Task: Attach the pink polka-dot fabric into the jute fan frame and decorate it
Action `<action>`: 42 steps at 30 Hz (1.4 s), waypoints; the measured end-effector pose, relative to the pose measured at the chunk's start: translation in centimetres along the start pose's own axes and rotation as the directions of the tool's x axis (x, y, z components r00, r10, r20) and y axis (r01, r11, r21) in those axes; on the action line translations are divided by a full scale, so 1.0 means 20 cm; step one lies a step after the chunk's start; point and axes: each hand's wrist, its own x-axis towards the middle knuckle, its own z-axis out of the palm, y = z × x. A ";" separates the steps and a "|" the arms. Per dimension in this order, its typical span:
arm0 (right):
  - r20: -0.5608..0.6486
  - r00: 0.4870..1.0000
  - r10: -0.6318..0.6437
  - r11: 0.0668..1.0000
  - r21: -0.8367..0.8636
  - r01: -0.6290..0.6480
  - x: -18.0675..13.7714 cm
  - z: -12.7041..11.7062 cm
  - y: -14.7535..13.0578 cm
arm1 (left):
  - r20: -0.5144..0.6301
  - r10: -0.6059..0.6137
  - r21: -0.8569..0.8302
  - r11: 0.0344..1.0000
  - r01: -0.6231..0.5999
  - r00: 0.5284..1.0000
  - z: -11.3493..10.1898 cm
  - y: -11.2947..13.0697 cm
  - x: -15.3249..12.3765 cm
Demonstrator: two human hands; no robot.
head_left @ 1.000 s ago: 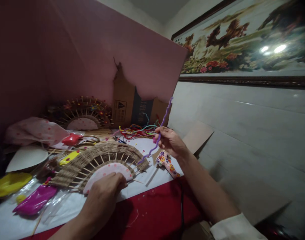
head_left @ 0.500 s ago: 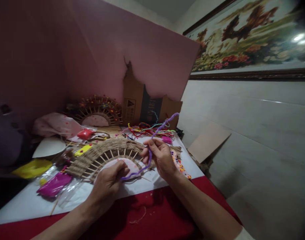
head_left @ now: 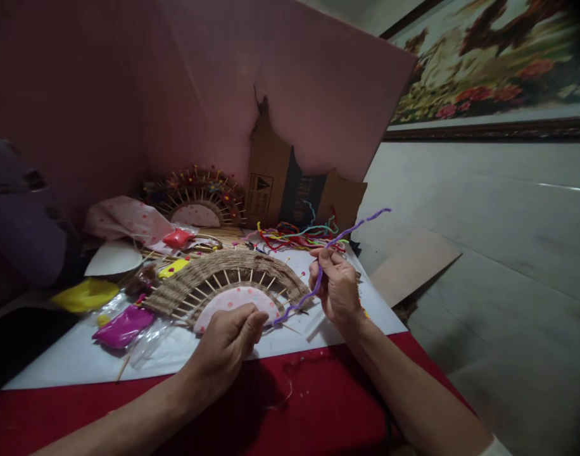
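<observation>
One purple yarn strand [head_left: 317,286] slants up rightward, right hand [head_left: 340,286] gripping it, left hand [head_left: 233,334] closed.

A homely craft corner, apparently in someone's house
Up and to the right of the right fingers [head_left: 324,256], a framed picture of horses and flowers [head_left: 489,76] hangs on a glossy tiled wall [head_left: 489,215], suggesting a home; beyond them rises a pink partition [head_left: 318,95]. The crafting shows around the left fingers [head_left: 258,321]: just past them, a twine-woven fan-shaped piece [head_left: 233,258] on a white sheet [head_left: 373,307], to their left a magenta packet [head_left: 126,326], farther back colourful fuzzy strands [head_left: 294,237] and cut corrugated cardboard [head_left: 271,180].
</observation>
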 end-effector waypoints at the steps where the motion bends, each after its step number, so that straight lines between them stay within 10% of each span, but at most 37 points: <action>1: -0.019 1.000 -0.019 1.000 -0.014 0.019 0.00 0.00 0.00 | 0.024 0.008 -0.025 1.000 -0.007 1.000 0.00 0.01 0.00; 9: -0.046 0.989 -0.138 0.987 -0.091 0.134 0.01 -0.01 0.04 | 0.368 0.194 -0.194 0.972 -0.129 0.909 0.03 0.12 -0.12; 20: -0.028 0.996 -0.085 0.991 -0.106 0.082 -0.03 0.01 0.08 | 0.523 0.479 0.017 0.821 -0.570 0.705 0.14 0.09 -0.20; 25: -0.032 0.997 -0.075 0.992 -0.103 0.072 -0.03 0.00 0.09 | 0.643 0.541 -0.018 0.719 -0.695 0.542 0.13 0.11 -0.18; 29: -0.022 0.989 -0.145 0.984 -0.109 0.142 -0.02 -0.01 0.09 | 0.494 0.519 0.122 0.753 -0.647 0.698 0.11 0.10 -0.16; 33: -0.065 0.980 -0.190 0.977 -0.107 0.182 0.00 -0.02 0.08 | 0.437 0.249 0.382 0.819 -0.429 0.865 0.13 0.08 -0.16; 37: -0.087 0.979 -0.186 0.979 -0.104 0.177 0.00 -0.02 0.08 | 0.511 0.117 0.451 0.807 -0.382 0.852 0.11 0.11 -0.16; 42: -0.078 0.980 -0.183 0.980 -0.090 0.176 0.00 -0.02 0.08 | 0.736 0.171 0.167 0.892 -0.421 0.655 0.04 0.25 -0.18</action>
